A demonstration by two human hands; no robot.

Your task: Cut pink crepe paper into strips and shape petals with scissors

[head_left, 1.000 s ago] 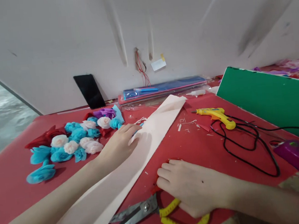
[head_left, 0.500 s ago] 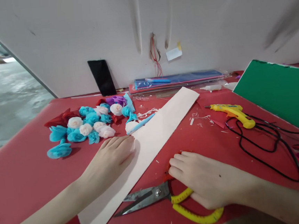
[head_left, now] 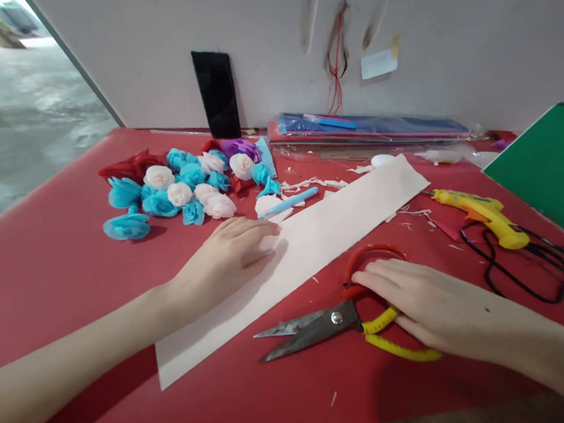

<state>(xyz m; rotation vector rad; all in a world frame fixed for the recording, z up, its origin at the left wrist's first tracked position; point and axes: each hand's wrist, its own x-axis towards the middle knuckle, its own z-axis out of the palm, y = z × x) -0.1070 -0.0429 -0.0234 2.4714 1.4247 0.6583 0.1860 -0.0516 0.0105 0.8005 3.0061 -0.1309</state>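
Observation:
A long white strip of board [head_left: 314, 241] lies slantwise across the red table. My left hand [head_left: 226, 249] is on its upper left edge, fingers loosely bent and spread, thumb slightly apart, with nothing gripped. Nearer the front, scissors [head_left: 338, 318] with one red and one yellow handle lie with their blades a little apart, pointing left. My right hand [head_left: 412, 292] is on the handles, its fingers curled over them. A light blue pen [head_left: 291, 201] lies beyond the strip among white paper scraps, close to my left fingertips.
Blue, white, red and purple paper flowers [head_left: 176, 188] cover the back left. A black phone [head_left: 217, 93] leans on the wall. Wrapped sheets [head_left: 368, 131] lie at the back. A yellow glue gun [head_left: 484, 212] with black cord and a green board [head_left: 550, 175] are at right.
The view has shifted, so things on the table sit further right and mostly higher. The strip's angle is flatter, its far end now near the glue gun tip. More of the red handle shows.

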